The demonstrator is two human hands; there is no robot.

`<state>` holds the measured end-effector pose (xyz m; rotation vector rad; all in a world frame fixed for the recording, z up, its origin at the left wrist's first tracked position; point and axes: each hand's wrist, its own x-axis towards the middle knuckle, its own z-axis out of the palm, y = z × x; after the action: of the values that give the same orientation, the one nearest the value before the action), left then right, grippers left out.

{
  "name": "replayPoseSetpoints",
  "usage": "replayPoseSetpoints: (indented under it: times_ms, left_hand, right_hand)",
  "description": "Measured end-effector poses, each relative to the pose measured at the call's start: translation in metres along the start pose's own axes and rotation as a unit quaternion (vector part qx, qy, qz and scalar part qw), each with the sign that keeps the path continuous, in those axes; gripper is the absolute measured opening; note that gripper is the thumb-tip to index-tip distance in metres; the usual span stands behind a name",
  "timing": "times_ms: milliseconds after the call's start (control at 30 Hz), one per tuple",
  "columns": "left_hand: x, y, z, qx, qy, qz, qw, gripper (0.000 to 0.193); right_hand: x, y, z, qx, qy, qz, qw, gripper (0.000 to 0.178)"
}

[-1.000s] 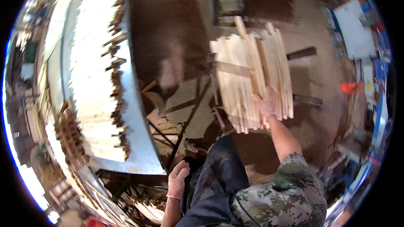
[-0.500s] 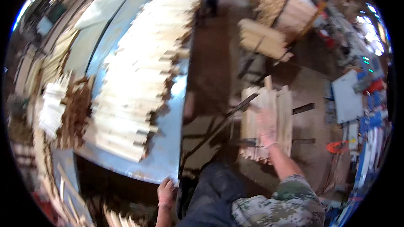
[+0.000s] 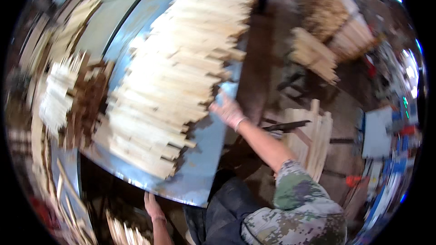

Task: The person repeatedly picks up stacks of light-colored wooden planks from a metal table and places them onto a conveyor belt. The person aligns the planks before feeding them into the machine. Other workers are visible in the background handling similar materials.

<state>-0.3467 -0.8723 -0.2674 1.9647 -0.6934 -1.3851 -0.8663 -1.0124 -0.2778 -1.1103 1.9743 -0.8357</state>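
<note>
Pale wooden strips (image 3: 168, 72) lie side by side in a long layer on the blue metal table (image 3: 206, 179), their ends uneven. My right hand (image 3: 228, 110) reaches over the table's right side, close to the strip ends. Its fingers are apart, with nothing seen in them; whether they touch a strip I cannot tell. At the table's front edge is my left hand (image 3: 153, 206), its fingers stretched out toward the edge and empty. Beyond my right forearm, more strips rest in a stack (image 3: 313, 131) on a dark metal stand (image 3: 290, 126).
Bundled strips (image 3: 59, 95) stand along the table's left side, beside brown wood pieces (image 3: 88, 100). Further off at right are a smaller strip stack (image 3: 313, 54) and a large wood pile (image 3: 324, 11). Loose strips (image 3: 125, 231) lie low at the front.
My right hand has left the strip stack on the stand and moved left to the table. My left hand has shifted left along the front edge from the corner. The view has turned.
</note>
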Motion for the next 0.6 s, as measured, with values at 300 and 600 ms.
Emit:
replayPoseSetpoints:
  times_ms: [300, 600]
  left_hand:
    - [0.156, -0.050, 0.004, 0.063, 0.168, 0.082, 0.980, 0.072]
    - [0.214, -0.071, -0.002, 0.532, 0.184, 0.148, 0.813, 0.056]
  right_hand:
    - [0.142, 0.031, 0.046, -0.104, 0.150, -0.037, 0.983, 0.092]
    - [0.094, 0.044, 0.042, 0.060, 0.082, -0.030, 0.994, 0.066]
